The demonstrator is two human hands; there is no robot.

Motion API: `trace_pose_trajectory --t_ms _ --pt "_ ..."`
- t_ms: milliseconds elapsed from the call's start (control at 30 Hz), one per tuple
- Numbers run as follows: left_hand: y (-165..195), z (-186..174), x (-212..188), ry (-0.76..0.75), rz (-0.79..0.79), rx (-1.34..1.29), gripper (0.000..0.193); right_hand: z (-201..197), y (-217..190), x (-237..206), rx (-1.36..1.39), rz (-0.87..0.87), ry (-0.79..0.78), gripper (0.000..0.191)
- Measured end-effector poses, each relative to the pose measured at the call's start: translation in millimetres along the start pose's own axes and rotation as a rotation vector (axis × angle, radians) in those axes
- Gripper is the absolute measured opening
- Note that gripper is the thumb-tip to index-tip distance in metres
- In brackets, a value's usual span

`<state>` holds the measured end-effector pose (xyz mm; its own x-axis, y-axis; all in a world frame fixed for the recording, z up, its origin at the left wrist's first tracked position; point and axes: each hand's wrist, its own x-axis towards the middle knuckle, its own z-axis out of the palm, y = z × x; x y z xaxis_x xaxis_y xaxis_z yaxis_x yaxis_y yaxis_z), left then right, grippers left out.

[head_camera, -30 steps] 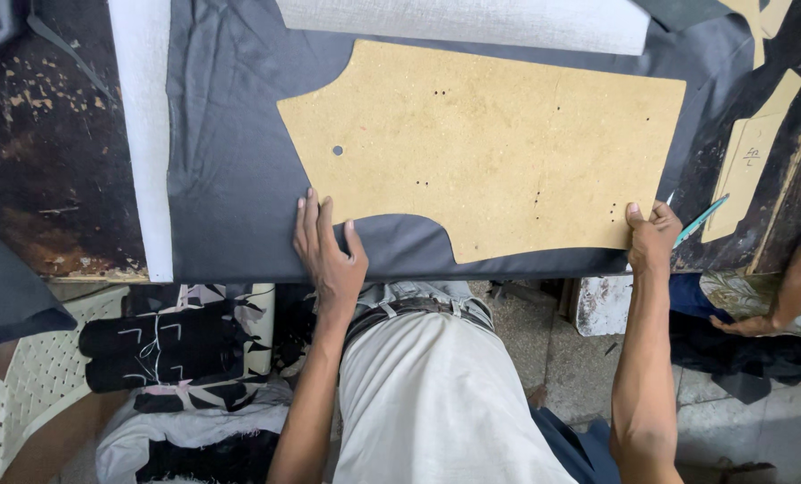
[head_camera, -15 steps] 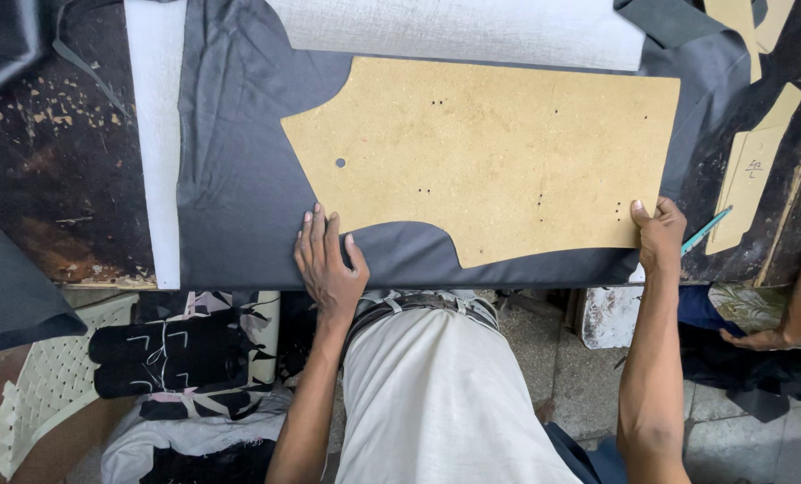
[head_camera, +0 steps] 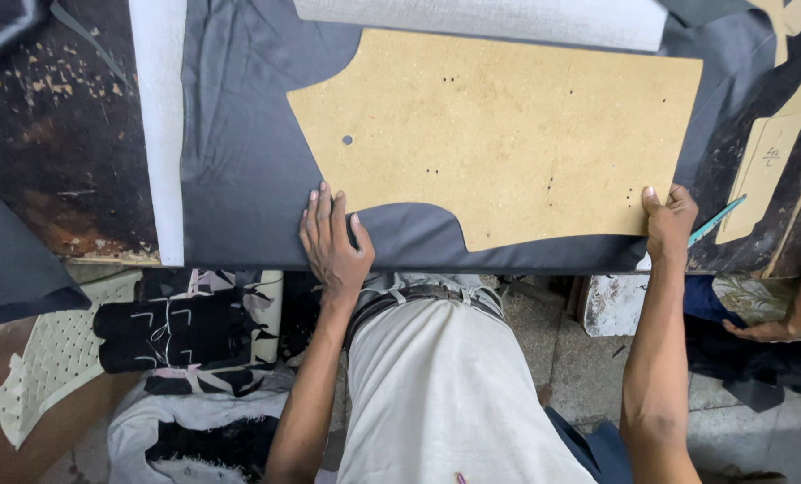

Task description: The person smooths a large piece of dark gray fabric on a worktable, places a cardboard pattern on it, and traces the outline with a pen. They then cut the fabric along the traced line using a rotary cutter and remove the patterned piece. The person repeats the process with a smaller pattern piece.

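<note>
A tan cardboard pattern piece (head_camera: pixel 508 134) lies flat on dark grey fabric (head_camera: pixel 239 170) spread over the worktable. My left hand (head_camera: pixel 333 242) rests flat on the fabric, fingers apart, just below the pattern's lower left edge. My right hand (head_camera: pixel 669 220) presses on the pattern's lower right corner, and a thin teal chalk pencil (head_camera: pixel 716 220) sticks out beside it; I cannot tell whether the hand holds it.
A white cloth strip (head_camera: pixel 159 125) runs along the fabric's left edge, another (head_camera: pixel 481 18) across the top. Smaller tan pattern pieces (head_camera: pixel 772 161) lie at right. Folded patterned cloth (head_camera: pixel 185 332) sits below the table. Another person's hand (head_camera: pixel 768 330) shows at right.
The view has shifted slightly, so the pattern and table sit lower in the picture. Both hands keep the same places on fabric and pattern.
</note>
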<state>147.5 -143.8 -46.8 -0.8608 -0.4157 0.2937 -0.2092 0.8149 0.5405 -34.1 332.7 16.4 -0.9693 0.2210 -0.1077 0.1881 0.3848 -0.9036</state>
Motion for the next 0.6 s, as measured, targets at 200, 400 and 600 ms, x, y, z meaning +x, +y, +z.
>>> trace_pose_trajectory --t_ms 200,400,600 --pt "3 -3 3 -0.035 0.0 -0.006 0.045 -5 13 -47 0.05 0.158 0.019 0.014" --pt "5 -9 2 -0.098 0.01 0.023 0.047 -44 45 -133 -0.049 0.507 -0.196 0.024" --pt "0 -16 12 -0.07 0.023 -0.081 0.041 -53 45 -125 0.124 0.362 -0.18 0.032"
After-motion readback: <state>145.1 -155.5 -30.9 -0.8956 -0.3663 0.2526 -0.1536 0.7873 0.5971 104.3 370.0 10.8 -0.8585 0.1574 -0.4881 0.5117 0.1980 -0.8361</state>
